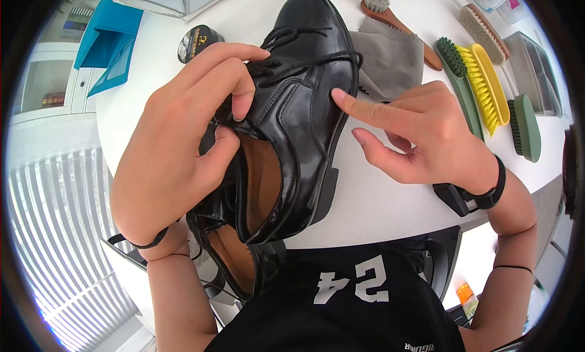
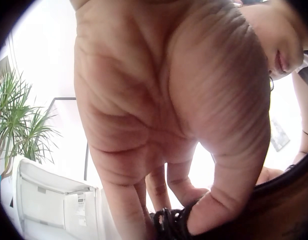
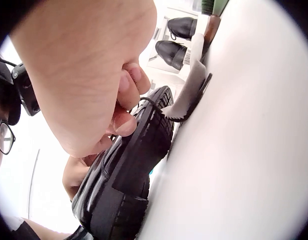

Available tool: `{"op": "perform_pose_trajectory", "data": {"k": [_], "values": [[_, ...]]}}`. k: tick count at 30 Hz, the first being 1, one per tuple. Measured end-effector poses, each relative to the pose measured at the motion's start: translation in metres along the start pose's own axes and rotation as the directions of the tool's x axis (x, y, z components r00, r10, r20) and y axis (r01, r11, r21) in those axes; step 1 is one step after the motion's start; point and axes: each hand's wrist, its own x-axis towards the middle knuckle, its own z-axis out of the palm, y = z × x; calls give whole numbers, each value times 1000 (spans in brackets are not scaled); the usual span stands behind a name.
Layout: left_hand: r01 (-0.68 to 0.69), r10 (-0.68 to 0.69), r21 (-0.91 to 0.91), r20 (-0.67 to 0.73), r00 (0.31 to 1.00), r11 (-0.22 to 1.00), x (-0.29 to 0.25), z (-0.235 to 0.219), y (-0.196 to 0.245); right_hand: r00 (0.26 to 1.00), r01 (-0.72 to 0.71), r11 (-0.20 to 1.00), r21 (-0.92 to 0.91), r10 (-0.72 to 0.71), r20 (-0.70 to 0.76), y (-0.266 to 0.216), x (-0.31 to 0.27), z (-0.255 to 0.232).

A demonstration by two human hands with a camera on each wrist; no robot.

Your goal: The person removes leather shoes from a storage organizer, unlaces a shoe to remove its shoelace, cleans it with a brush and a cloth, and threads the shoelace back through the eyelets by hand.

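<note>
A person in a black jersey (image 1: 268, 321) marked with the number 24 works over a black lace-up shoe (image 1: 311, 102) at a white bench (image 1: 365, 209). The shoe is in the middle of the scene, toe pointing to the far side and heel toward the wearer; whether its sole touches the bench cannot be told.

The left hand (image 1: 173, 129) pinches the shoe at its laced opening, its grip clamped on the upper between thumb and fingers. The right hand (image 1: 426, 129) touches the shoe's right flank with an outstretched index fingertip, its grip apart, the thumb clear of the leather (a black watch (image 1: 489, 198) circles that wrist).

A second black shoe (image 1: 234, 254) shows partly beneath the first, at its near left. A round black tin (image 1: 200, 42) sits at far left. To the far right, a grey cloth (image 1: 399, 58) lies partly under a wooden-handled brush (image 1: 405, 29); farther right are a yellow brush (image 1: 492, 87) and a short green brush (image 1: 529, 129).
</note>
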Motion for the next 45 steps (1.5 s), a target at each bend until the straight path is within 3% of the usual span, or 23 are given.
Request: {"op": "perform_pose_trajectory", "data": {"k": [4, 14, 17, 22, 29, 32, 34, 45], "values": [[10, -10, -16, -14, 1000, 1000, 0, 2, 0, 995, 100, 994, 42, -101, 24, 1, -2, 3], [16, -16, -6, 12, 1000, 1000, 1, 0, 1, 989, 142, 987, 72, -145, 35, -1, -3, 3], [-29, 29, -20, -18, 999, 999, 0, 3, -4, 995, 95, 996, 5, -95, -9, -5, -1, 3], [-3, 3, -18, -7, 1000, 1000, 1, 2, -1, 984, -124, 990, -66, 114, -137, -2, 3, 6], [-21, 20, -37, -17, 1000, 999, 1, 3, -4, 974, -168, 983, -77, 153, -165, -2, 1, 7], [-9, 9, -31, -13, 1000, 999, 0, 2, -2, 995, -85, 995, -59, 81, -62, -6, 0, 4], [1, -1, -29, -7, 1000, 1000, 0, 1, -2, 999, 50, 998, -46, -50, -13, -7, 1, 1], [-14, 14, -15, -6, 1000, 1000, 1, 1, -2, 985, 165, 985, 59, -168, 50, -4, -4, 4]]}}
